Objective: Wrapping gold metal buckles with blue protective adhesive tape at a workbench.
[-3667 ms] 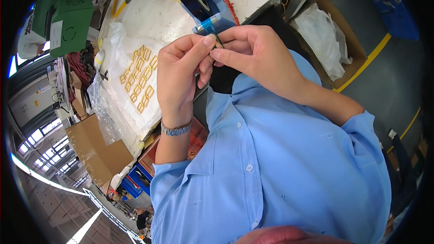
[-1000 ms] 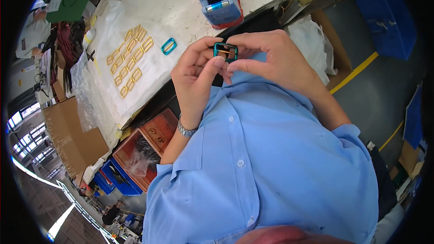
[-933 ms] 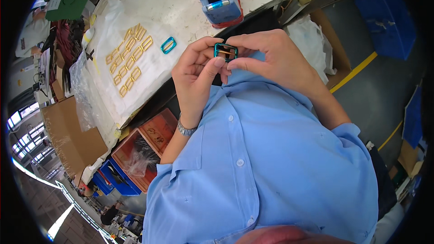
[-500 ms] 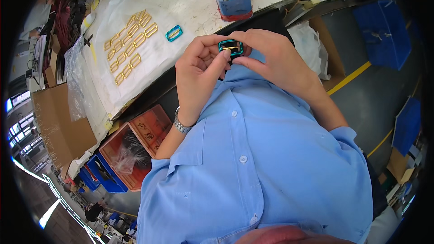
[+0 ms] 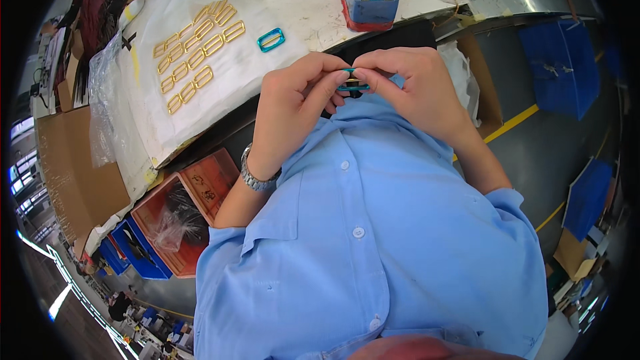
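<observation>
Between my two hands, in front of my chest, is a slide buckle (image 5: 353,84) with a teal frame and a gold bar across its middle. My left hand (image 5: 303,97) pinches its left end between thumb and fingers. On the other end, the thumb and forefinger of my right hand (image 5: 417,87) are closed as well. Fingertips cover both ends of the buckle. A second teal buckle with a gold bar (image 5: 271,40) lies on the table, beyond my left hand. Farther left, several gold slide buckles (image 5: 197,57) are laid out in rows on white sheeting.
A blue tape dispenser (image 5: 371,7) stands near the table's edge (image 5: 303,17). Below the edge at left are a red bin (image 5: 167,220) holding clear plastic and a blue bin (image 5: 137,250). A cardboard box (image 5: 80,167) is at far left. Blue bins (image 5: 560,67) stand on the floor at right.
Both thumbs now press on the teal buckle, which is tilted to a flatter view between my fingers. The view has shifted a little, moving the table things in the picture.
</observation>
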The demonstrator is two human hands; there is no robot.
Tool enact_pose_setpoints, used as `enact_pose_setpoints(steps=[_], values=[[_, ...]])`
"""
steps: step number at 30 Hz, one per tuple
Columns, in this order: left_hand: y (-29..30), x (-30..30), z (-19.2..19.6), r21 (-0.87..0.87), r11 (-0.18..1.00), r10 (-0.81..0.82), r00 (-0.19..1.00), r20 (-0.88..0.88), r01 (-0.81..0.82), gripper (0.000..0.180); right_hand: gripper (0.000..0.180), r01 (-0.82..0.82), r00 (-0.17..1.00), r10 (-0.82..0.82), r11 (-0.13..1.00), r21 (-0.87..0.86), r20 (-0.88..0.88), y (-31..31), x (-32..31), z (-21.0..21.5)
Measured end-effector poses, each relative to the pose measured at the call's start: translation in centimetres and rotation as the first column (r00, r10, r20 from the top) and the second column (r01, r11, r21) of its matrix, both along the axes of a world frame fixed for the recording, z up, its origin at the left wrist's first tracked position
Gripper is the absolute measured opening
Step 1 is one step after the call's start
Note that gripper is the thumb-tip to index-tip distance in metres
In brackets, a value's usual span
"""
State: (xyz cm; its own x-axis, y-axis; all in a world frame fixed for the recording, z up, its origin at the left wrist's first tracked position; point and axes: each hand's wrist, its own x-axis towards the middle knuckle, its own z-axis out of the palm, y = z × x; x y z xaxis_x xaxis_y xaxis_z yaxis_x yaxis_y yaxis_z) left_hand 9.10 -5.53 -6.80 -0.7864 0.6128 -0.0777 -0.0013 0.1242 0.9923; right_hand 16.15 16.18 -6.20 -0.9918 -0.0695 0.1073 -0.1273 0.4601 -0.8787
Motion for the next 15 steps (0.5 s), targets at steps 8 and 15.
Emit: enact_pose_setpoints(steps=[8,15], values=[[0.0,-0.5,-0.3,-0.137,0.978,0.130,0.970,-0.207,-0.160,0.010,0.023,0.076,0.932,0.130,0.843,-0.532,0.337,-0.4,-2.3,-1.5],[-0.9,-1.1,-1.1,-0.246,0.953,0.023,0.851,-0.525,-0.177,0.032,0.024,0.148,0.912,0.097,0.828,-0.540,0.398,-0.6,-2.8,-2.5]])
